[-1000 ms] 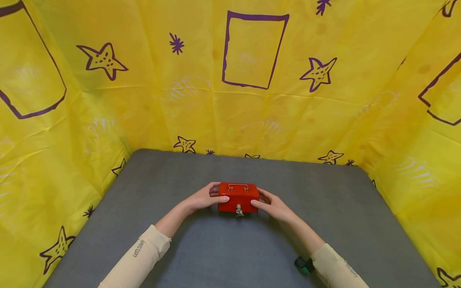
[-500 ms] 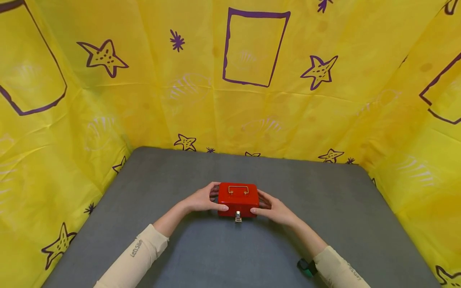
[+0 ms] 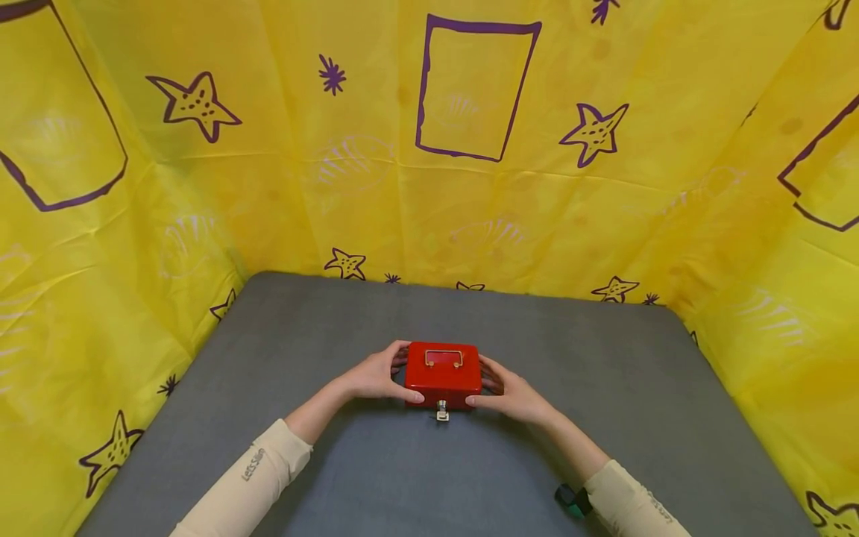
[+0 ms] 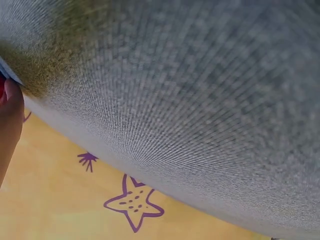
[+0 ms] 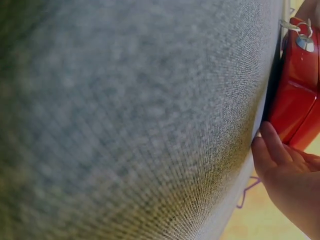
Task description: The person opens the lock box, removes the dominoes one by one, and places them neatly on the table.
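Note:
A small red cash box [image 3: 443, 373] with a folding wire handle on its lid sits between the two hands, its top facing the head camera. From the lock on its front face sticks a key [image 3: 442, 412], with a ring on it in the right wrist view. The left hand [image 3: 377, 375] grips the box's left end, thumb at the front corner and fingers behind. At the other end the right hand [image 3: 511, 394] grips it the same way. In the right wrist view a dark gap or shadow shows under the box [image 5: 300, 95]. Only a red sliver of it enters the left wrist view.
A grey table [image 3: 443, 485] carries the box. Yellow cloth [image 3: 376, 209] with purple starfish drawings walls it at the back and both sides. On the right forearm, by the sleeve, is a dark band [image 3: 573, 500].
The box has tipped so that more of its lid and less of its front face shows. The key has dropped slightly lower in the head view, and both thumbs went down with the front edge.

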### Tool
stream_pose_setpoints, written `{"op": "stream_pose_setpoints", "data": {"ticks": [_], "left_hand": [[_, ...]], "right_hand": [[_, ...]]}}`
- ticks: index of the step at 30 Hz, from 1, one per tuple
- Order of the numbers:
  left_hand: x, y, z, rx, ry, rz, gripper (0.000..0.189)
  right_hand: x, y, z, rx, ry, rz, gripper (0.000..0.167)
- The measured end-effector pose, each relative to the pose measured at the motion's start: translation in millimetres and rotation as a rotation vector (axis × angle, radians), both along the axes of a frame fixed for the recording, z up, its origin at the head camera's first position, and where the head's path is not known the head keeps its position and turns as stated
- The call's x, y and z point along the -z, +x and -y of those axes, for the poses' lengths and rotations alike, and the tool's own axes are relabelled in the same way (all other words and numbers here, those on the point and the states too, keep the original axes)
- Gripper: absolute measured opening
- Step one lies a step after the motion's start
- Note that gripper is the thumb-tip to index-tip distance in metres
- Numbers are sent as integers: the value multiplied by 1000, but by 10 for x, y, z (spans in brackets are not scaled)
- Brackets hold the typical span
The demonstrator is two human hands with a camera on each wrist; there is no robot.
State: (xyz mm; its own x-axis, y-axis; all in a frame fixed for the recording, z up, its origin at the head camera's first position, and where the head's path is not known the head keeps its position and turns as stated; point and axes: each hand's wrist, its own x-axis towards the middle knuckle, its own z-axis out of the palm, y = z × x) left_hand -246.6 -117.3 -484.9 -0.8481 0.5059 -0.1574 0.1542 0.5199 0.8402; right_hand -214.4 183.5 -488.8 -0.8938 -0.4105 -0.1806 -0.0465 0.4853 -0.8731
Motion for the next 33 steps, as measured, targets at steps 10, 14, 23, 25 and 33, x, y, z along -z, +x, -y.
{"op": "stream_pose_setpoints", "data": {"ticks": [10,14,23,25,33], "left_hand": [[63,26,-4,25,-15,-37,101],[50,54,-11,14,-17,-29,103],[59,112,-6,4,-21,-27,106],[66,113,-3,12,-30,-39,107],[127,114,8,25,-55,-81,110]], "right_hand": [[-30,65,17,-10,65,-30,94],[-29,66,22,-17,76,-49,94],[-44,30,67,-9,125,-214,108],[-49,17,82,-35,160,-263,111],[-68,-37,148,-149,250,-364,116]]}}
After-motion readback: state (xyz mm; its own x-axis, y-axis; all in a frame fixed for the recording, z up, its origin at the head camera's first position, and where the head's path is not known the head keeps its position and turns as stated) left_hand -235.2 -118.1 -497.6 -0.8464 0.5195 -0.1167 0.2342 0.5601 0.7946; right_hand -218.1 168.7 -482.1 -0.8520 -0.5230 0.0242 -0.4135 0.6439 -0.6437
